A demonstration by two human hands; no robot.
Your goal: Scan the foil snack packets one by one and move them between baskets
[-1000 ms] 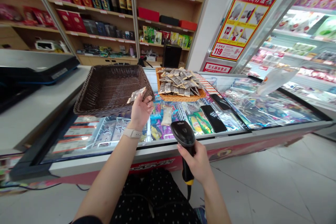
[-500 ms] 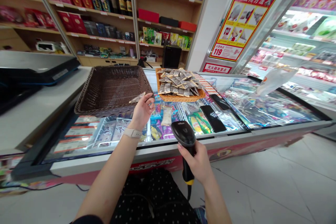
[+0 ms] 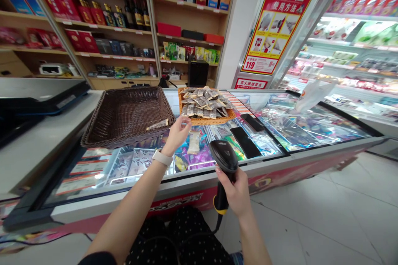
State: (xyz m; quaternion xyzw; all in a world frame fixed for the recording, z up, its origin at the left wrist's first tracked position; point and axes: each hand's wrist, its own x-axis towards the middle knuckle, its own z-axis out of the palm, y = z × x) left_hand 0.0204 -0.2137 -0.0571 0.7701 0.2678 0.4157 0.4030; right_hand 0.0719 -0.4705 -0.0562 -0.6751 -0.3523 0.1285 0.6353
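My right hand point(image 3: 234, 184) is wrapped round the grip of a black barcode scanner point(image 3: 224, 155) with a yellow band, held upright in front of the freezer. My left hand point(image 3: 178, 133), a pale watch band at the wrist, reaches over the glass with loosely bent fingers and nothing visible in them. Its fingertips are by the near left edge of an orange wicker basket point(image 3: 214, 121) heaped with small packets point(image 3: 205, 101). One small packet point(image 3: 158, 124) shows at the near right side of a dark brown wicker basket point(image 3: 93, 128). A pale packet point(image 3: 194, 142) lies on the glass beside my left hand.
Two black phones point(image 3: 245, 142) point(image 3: 252, 122) lie on the freezer lid point(image 3: 174, 177). A clear plastic bag point(image 3: 314, 95) is farther right. A scale-like device point(image 3: 40, 95) stands on the left counter. The scanner's cable hangs over my lap.
My left hand has moved right, from the brown basket's edge to the orange basket. The packet by its fingers is now apart from it, at the brown basket. The scanner shifted slightly right in view.
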